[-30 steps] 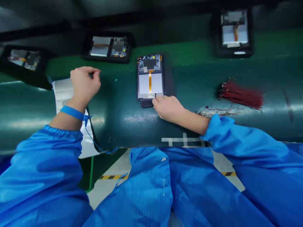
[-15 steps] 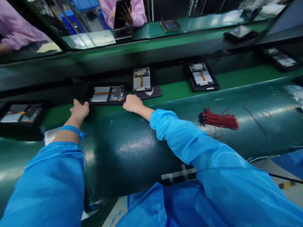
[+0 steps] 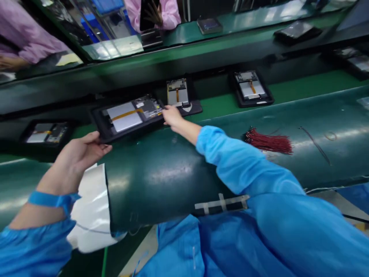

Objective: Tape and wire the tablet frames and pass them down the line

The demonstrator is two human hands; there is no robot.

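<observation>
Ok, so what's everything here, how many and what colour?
Nearest opened device: one, silvery and dark, in black tray, centre left
Other opened devices: four, silvery and dark, far left, middle, right, right edge
Wire bundle: one, dark red, right
Loose strand: one, dark, right
Small loop: one, brownish, far right
Sheet: at least one, white, lower left
Tape strips: several, whitish, front edge
Table: one, green, across the middle
Shiny-topped thing: one, dark, upper right
Box: one, greyish, top centre
People: two, pink clothing, top left
Bins: count unclear, blue, top left
Wrist strap: one, blue, left wrist
Work clothes: one set, blue, bottom
Left hand: one, bare, tray's left corner
Right hand: one, bare, tray's right end
</observation>
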